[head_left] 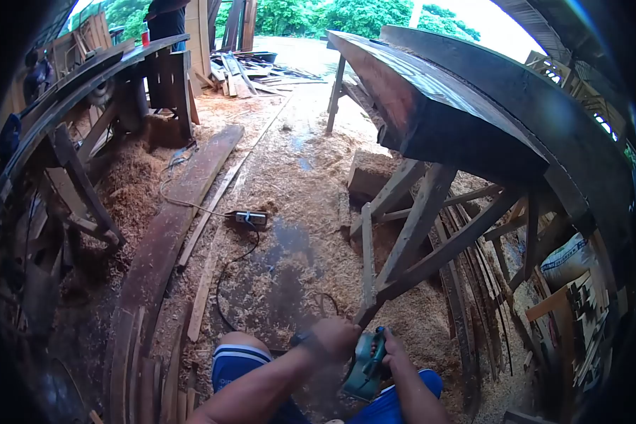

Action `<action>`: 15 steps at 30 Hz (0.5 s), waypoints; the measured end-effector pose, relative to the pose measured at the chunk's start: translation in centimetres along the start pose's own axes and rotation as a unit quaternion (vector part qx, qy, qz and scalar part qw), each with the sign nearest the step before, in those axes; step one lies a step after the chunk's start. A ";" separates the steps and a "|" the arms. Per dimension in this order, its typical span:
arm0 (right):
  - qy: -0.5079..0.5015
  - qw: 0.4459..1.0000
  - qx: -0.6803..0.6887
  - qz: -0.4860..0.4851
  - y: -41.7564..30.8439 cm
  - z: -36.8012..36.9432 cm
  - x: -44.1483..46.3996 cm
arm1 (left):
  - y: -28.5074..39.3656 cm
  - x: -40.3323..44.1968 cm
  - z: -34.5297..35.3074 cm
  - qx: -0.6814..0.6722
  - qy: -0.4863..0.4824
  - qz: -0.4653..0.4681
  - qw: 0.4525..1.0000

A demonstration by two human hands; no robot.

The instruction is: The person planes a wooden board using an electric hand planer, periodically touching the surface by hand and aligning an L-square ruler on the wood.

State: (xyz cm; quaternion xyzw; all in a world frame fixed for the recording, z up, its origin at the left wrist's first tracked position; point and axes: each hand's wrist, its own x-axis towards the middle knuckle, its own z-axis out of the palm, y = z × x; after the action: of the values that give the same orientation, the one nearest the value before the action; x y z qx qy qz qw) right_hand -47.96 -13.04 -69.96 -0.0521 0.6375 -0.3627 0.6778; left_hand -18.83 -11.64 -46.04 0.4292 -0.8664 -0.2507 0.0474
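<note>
My right hand (pixel 393 350) is closed around the handle of a green electric planer (pixel 364 367), which is tilted between my knees. My left hand (pixel 337 338), with a dark band on its wrist, is closed at the planer's upper left, near the lower end of a wooden bench leg (pixel 374 293). Its fingers face away from me, so what they hold, if anything, is hidden. A black cord (pixel 220 286) runs across the floor from a power socket box (pixel 249 218) toward my legs.
A thick board (pixel 431 88) lies on the wooden bench at right. Wood shavings (pixel 300 187) cover the floor. Long planks (pixel 166 233) lie at left, beside another workbench (pixel 85 78). A person (pixel 167 21) stands at the back left, near a scrap-wood pile (pixel 240 74).
</note>
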 end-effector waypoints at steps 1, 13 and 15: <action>0.001 1.000 0.004 0.004 0.0 0.3 -0.3 | 0.3 -0.5 -0.4 -0.005 -0.003 -0.003 1.000; 0.032 0.999 0.018 0.000 0.1 2.8 -1.6 | -3.1 -1.7 -4.9 -0.016 0.001 -0.034 0.999; 0.050 0.998 0.028 -0.007 1.0 3.6 -1.8 | -4.3 -1.6 -4.7 -0.018 -0.005 -0.053 0.998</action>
State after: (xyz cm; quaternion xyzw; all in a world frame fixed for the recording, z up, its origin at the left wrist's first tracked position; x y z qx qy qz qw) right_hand -44.12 -12.73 -68.39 -0.0194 0.6597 -0.3876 0.6436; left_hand -13.33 -14.40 -43.72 0.4722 -0.8381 -0.2706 0.0372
